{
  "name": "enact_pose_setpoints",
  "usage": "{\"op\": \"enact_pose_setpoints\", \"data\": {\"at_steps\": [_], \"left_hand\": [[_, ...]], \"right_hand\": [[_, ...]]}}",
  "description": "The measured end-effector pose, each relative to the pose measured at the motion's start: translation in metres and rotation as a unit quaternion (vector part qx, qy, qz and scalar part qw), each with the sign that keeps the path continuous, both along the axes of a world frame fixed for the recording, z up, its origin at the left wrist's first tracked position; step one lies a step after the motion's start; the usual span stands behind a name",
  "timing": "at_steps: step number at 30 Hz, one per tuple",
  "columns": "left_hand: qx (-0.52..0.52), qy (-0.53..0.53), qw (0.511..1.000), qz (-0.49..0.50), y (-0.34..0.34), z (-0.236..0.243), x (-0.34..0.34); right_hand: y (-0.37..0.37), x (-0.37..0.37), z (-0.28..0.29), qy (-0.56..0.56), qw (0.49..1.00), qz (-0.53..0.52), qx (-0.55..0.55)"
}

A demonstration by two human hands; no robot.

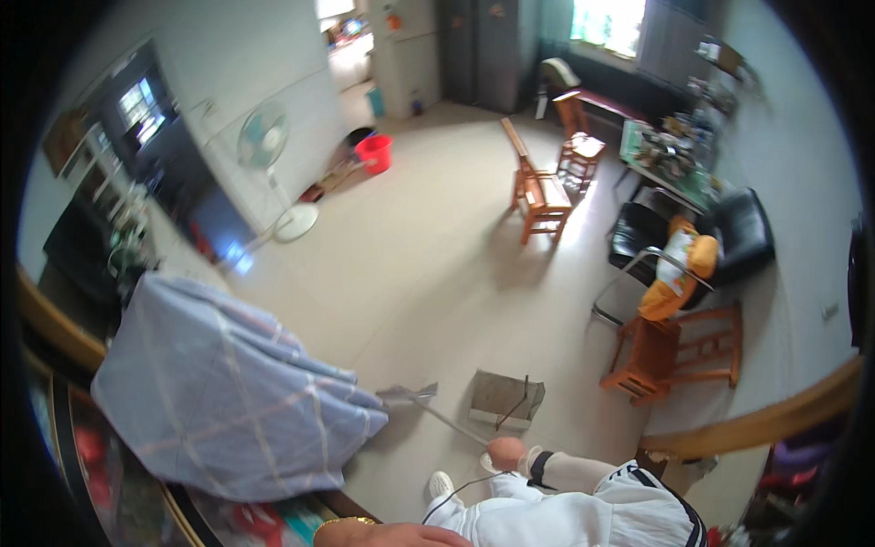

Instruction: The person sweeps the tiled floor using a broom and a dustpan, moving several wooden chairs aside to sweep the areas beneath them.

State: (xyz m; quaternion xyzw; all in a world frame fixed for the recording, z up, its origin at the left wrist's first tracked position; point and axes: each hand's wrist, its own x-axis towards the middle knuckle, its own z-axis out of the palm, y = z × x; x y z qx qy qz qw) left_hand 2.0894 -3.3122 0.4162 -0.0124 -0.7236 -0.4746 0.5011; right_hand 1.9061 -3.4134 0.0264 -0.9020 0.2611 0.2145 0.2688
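My right hand [507, 453] is closed around the pale handle of a broom [447, 419]. The broom's grey head [410, 394] rests on the floor, ahead and to the left of that hand. Just beyond my right hand a grey-green dustpan [499, 398] lies on the floor, a thin dark rod standing across it. At the bottom edge my left hand [396, 535] shows its back, with a gold bracelet at the wrist. Its fingers are mostly cut off by the frame. My white shoe [441, 485] stands between the two hands.
A blue-grey checked cloth [228, 383] drapes over something at left. On the right, a wooden chair [674, 356] lies tipped near a black armchair [638, 232] with an orange cushion [679, 269]. Farther off are wooden chairs [544, 196], a red bucket [375, 155] and a standing fan [264, 137].
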Motion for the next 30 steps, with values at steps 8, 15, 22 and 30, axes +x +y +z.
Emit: {"op": "enact_pose_setpoints", "data": {"at_steps": [8,15,22,30], "left_hand": [[0.096,-0.013,0.988,0.118,0.028,-0.030,0.021],[0.410,-0.147,0.788,0.435,0.043,-0.150,0.043],[0.458,-0.200,0.762,0.412,0.047,-0.228,-0.018],[0.345,-0.392,0.794,0.311,0.007,-0.230,-0.127]], "right_hand": [[0.032,-0.021,0.067,0.056,0.964,-0.177,0.193],[0.062,-0.152,0.057,0.081,0.914,-0.267,0.294],[0.133,-0.277,0.090,0.121,0.884,-0.362,0.270],[0.218,-0.391,0.050,0.000,0.779,-0.566,0.272]]}}
